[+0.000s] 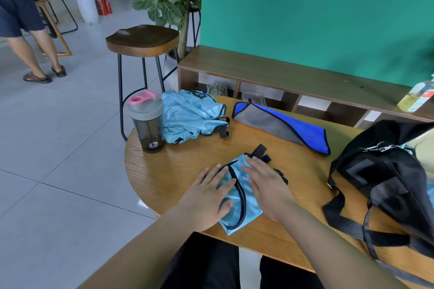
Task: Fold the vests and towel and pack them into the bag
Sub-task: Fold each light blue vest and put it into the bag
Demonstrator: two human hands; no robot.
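The left hand (206, 197) and right hand (265, 185) press flat, fingers straight, on the folded vest (237, 195), which lies left of the bag (385, 171), the right hand nearer it.

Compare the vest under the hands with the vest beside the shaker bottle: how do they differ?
The near vest is folded flat and compact; the far vest lies crumpled in a heap. The left hand and right hand press the near vest; nothing touches the far vest. Both are shiny light blue with black trim.
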